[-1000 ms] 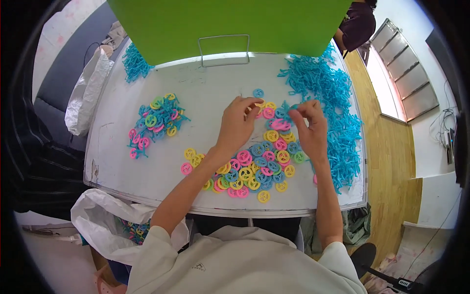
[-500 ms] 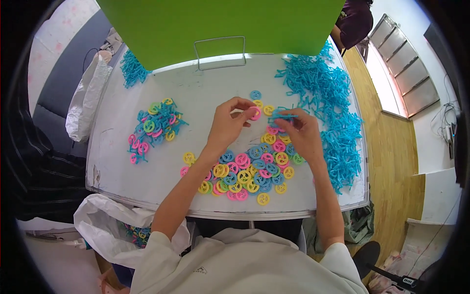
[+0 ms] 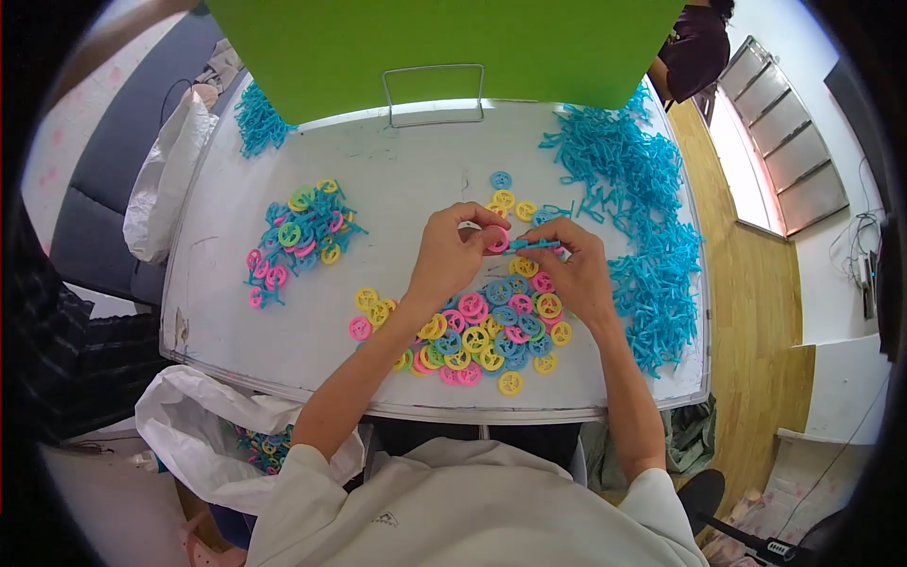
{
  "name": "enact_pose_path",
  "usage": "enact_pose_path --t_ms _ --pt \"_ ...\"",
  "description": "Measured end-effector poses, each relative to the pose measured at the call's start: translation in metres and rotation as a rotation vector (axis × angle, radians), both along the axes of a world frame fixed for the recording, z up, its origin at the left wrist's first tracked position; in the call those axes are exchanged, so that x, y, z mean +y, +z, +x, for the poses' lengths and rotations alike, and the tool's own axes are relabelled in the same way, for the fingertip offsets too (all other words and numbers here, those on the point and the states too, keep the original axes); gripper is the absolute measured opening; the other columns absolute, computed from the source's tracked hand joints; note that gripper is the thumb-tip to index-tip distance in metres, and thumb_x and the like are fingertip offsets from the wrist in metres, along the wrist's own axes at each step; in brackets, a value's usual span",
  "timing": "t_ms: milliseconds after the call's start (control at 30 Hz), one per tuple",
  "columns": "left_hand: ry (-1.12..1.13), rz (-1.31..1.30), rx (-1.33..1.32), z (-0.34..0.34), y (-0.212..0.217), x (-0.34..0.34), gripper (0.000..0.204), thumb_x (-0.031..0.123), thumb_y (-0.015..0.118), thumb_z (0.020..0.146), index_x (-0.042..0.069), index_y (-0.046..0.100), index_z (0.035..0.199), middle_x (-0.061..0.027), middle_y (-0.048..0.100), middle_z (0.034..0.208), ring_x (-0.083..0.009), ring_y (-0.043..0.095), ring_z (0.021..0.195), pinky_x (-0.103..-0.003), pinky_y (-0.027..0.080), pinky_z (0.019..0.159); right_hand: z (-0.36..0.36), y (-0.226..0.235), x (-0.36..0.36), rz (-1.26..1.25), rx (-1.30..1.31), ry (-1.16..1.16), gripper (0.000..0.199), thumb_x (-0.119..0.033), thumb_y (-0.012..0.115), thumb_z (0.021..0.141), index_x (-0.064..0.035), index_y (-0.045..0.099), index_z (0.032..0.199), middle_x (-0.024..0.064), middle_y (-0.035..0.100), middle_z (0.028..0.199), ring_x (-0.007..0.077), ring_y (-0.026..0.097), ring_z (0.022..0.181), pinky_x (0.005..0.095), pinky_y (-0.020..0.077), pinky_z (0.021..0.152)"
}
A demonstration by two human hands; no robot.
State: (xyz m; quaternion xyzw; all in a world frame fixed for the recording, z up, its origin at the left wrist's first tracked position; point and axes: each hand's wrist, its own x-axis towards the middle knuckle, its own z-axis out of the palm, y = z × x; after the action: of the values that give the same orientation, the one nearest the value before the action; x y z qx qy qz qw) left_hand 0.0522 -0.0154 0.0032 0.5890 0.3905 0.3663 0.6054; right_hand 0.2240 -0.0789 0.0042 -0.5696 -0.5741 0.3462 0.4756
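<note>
My left hand (image 3: 452, 253) pinches a small pink spoked plastic wheel (image 3: 496, 238) between thumb and fingers. Facing it, my right hand (image 3: 576, 265) is closed on a blue plastic stick piece (image 3: 534, 245), whose end meets the wheel or lies right beside it. Both hands are above the middle of the white table (image 3: 397, 175). Below them spreads a pile of loose pink, yellow, blue and green wheels (image 3: 472, 331). Just beyond the hands lie a few more wheels (image 3: 503, 198). To the left sits a heap of wheels with blue sticks among them (image 3: 302, 231).
A large heap of blue stick pieces (image 3: 652, 236) runs along the table's right side; a smaller one (image 3: 260, 121) is far left. A green panel (image 3: 435, 38) with a wire handle stands at the back. An open white sack (image 3: 189, 444) hangs near left. Another person (image 3: 697, 57) is far right.
The right hand has moved nearer to the left, bringing the blue stick up to the pink wheel. Both hands have come slightly closer to me. An arm now shows at the far upper left.
</note>
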Motion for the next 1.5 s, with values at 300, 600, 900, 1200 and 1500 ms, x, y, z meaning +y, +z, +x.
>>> enact_pose_path --t_ms 300,600,900,1200,1500 --pt "0.096 0.470 0.148 0.005 -0.019 -0.012 0.013 -0.005 0.061 0.084 -0.001 0.065 0.096 -0.0110 0.064 0.097 -0.0175 0.066 0.076 -0.028 0.055 0.066 0.004 -0.002 0.005 -0.047 0.036 0.060 0.021 0.001 0.070 0.076 -0.0020 0.066 0.097 0.0028 0.062 0.079 0.0091 0.056 0.072 0.0236 0.0438 0.064" --pt "0.052 0.024 -0.042 0.000 0.002 -0.008 0.018 0.005 0.057 0.092 -0.005 0.062 0.107 -0.0112 0.065 0.102 -0.0147 0.065 0.089 -0.029 0.057 0.081 -0.009 0.004 0.000 0.147 -0.103 -0.042 0.026 -0.003 0.073 0.079 -0.0016 0.066 0.104 0.0011 0.062 0.077 0.0042 0.052 0.066 0.0202 0.0421 0.059" --pt "0.070 0.062 -0.129 0.003 0.003 -0.016 0.022 0.001 0.055 0.092 -0.005 0.063 0.112 -0.0138 0.066 0.107 -0.0163 0.065 0.092 -0.028 0.056 0.084 -0.001 0.002 0.002 -0.122 0.091 -0.083 0.028 -0.005 0.074 0.079 0.0011 0.068 0.106 -0.0002 0.066 0.080 0.0013 0.054 0.067 0.0170 0.0422 0.056" --pt "-0.038 0.011 0.014 -0.007 -0.003 -0.009 0.023 0.000 0.053 0.092 -0.002 0.065 0.112 -0.0121 0.068 0.101 -0.0152 0.065 0.089 -0.027 0.056 0.081 -0.001 0.002 0.002 -0.057 -0.047 0.002 0.028 -0.008 0.076 0.079 0.0005 0.069 0.105 0.0007 0.066 0.075 0.0012 0.050 0.063 0.0173 0.0395 0.054" --pt "0.007 0.031 -0.024 -0.004 0.001 -0.011 0.023 -0.003 0.053 0.091 -0.003 0.065 0.110 -0.0113 0.068 0.102 -0.0155 0.065 0.090 -0.027 0.056 0.080 -0.005 0.000 0.003 -0.184 0.138 -0.033 0.029 -0.010 0.075 0.080 0.0035 0.068 0.105 0.0021 0.065 0.068 0.0027 0.052 0.058 0.0188 0.0394 0.049"
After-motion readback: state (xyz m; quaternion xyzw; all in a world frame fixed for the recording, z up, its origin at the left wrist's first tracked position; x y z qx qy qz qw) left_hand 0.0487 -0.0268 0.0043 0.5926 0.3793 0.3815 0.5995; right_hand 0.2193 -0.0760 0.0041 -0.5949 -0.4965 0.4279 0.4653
